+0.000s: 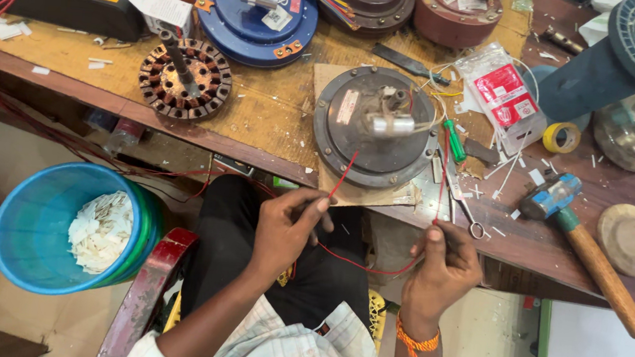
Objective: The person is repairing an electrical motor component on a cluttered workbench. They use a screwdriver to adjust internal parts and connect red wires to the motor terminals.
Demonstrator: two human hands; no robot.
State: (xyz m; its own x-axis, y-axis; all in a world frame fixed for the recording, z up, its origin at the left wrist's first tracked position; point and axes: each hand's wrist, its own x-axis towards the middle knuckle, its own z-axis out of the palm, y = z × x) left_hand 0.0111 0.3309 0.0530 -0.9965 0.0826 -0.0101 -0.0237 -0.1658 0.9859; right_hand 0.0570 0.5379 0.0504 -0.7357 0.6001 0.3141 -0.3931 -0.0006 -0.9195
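A round grey motor housing (375, 127) is seen on the bench (261, 119) edge. A thin red wire (371, 269), sagging below it, is pinched by the left hand (287, 228) and right hand (442, 267); its ends are obscured by fingers.

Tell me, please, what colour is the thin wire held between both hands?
Red; the thin wire shows best in the head view.

Left hand (288, 226) and right hand (441, 262) level, fingers pinched shut
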